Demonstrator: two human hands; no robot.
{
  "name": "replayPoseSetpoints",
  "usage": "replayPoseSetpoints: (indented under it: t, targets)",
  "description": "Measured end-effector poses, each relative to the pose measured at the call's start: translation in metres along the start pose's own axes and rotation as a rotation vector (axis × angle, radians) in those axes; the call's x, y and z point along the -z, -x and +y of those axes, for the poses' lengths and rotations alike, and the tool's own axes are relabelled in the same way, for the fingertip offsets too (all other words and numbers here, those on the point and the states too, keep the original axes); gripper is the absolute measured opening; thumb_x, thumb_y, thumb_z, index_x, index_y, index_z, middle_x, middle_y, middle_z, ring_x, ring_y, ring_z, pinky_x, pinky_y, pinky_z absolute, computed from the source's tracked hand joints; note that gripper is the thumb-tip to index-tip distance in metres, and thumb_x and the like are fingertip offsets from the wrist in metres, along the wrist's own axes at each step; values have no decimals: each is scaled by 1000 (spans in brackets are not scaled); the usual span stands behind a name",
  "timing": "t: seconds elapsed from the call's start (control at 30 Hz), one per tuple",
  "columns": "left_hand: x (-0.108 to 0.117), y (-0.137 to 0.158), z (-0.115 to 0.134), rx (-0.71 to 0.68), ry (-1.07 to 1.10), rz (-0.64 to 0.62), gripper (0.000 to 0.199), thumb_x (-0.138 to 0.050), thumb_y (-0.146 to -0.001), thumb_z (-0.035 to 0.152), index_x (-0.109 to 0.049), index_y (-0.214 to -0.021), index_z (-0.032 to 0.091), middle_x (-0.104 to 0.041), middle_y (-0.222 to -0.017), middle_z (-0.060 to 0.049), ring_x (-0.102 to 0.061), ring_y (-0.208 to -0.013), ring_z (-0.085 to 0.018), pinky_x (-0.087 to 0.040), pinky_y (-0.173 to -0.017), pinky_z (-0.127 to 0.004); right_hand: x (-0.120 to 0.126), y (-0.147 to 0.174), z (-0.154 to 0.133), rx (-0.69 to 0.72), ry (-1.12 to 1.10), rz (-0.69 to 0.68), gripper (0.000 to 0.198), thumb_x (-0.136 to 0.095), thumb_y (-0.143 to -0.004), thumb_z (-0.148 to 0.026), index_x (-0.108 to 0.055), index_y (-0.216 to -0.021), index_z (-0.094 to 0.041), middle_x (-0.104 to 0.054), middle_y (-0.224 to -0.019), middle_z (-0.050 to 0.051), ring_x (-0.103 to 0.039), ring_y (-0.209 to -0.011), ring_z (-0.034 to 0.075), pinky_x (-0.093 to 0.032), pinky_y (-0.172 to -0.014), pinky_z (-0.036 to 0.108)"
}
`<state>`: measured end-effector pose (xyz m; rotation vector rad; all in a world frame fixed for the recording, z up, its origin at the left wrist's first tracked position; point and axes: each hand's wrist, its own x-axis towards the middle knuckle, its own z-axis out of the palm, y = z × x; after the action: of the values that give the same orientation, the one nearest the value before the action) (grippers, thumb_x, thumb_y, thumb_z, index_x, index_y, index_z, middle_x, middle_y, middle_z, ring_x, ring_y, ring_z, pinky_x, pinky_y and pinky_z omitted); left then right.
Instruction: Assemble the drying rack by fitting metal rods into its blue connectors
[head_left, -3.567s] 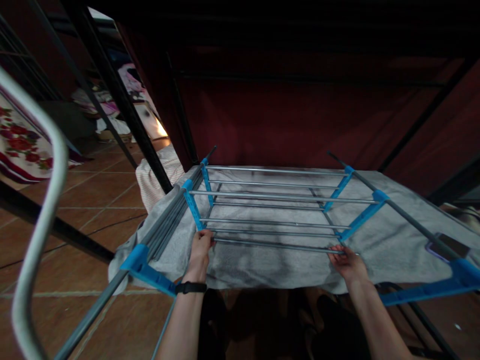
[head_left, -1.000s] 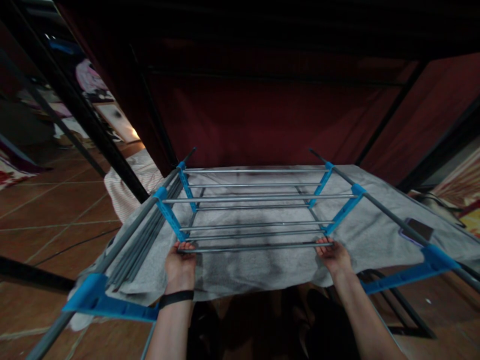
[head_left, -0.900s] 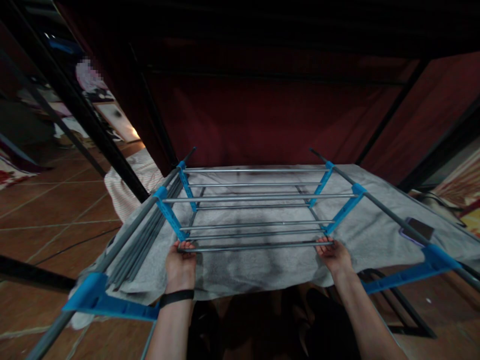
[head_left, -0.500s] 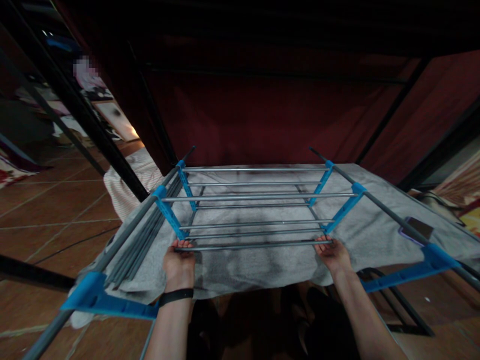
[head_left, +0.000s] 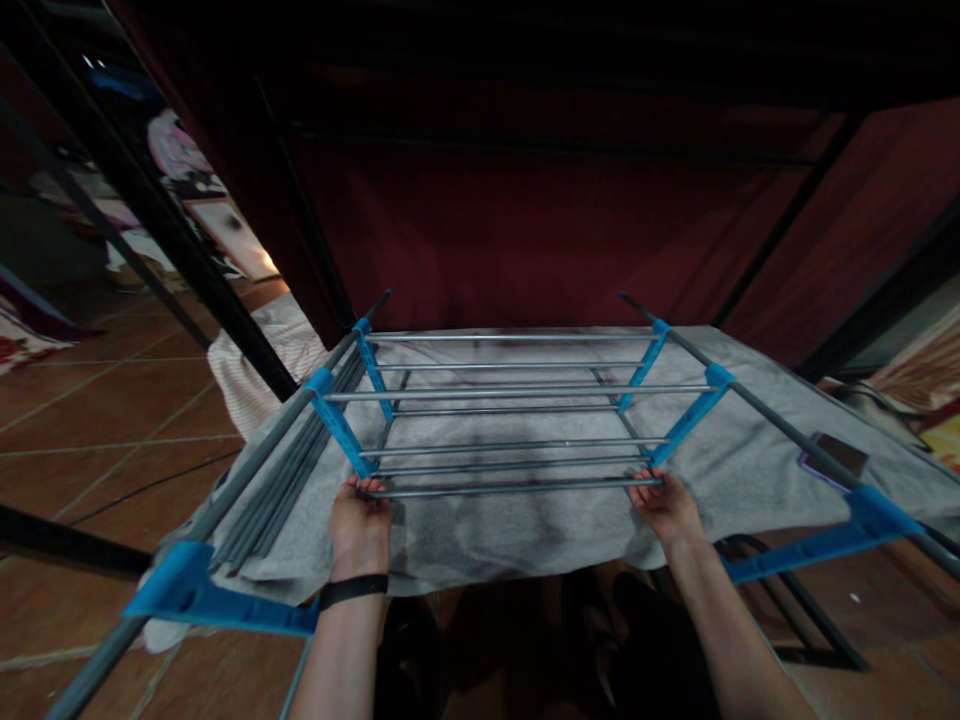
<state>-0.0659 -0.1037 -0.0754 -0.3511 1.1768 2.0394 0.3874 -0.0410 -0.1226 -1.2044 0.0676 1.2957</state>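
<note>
In the head view, the left hand point(head_left: 360, 525) and right hand point(head_left: 667, 508) curl their fingers around either end of a grey rod point(head_left: 510, 488), just before the blue-jointed rack point(head_left: 517, 393). Beneath spreads a rumpled grey cloth point(head_left: 517, 540), bearing loose rods point(head_left: 285, 500) and a phone point(head_left: 841, 452). A dark red panel point(head_left: 525, 240) stands behind; brown tiled floor point(head_left: 90, 420) lies leftward.

A seemingly metal grey rod point(head_left: 510, 488) runs beside the rack point(head_left: 517, 393).
</note>
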Motion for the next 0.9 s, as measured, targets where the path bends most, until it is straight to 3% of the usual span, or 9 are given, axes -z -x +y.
replayPoseSetpoints:
  t: [0.67, 0.9]
  targets:
    - [1, 4, 6, 25, -90, 3, 25, -36, -85, -3, -47, -77, 18, -50, -65, 4, -51, -50, -8, -45, -50, -18, -8, 7, 5, 29, 26, -29, 17, -44, -90, -11, -52, -81, -22, -63, -65, -5, -64, -57, 10, -56, -62, 23]
    - [4, -22, 5, 70, -178, -23, 26, -33, -83, -3, -43, -73, 19, -49, -69, 3, -50, -52, -8, -47, -53, -20, -11, 10, 11, 58, 12, -53, 16, -49, -89, -9, -55, -80, -21, -65, -64, -4, -63, -55, 10, -57, -62, 23]
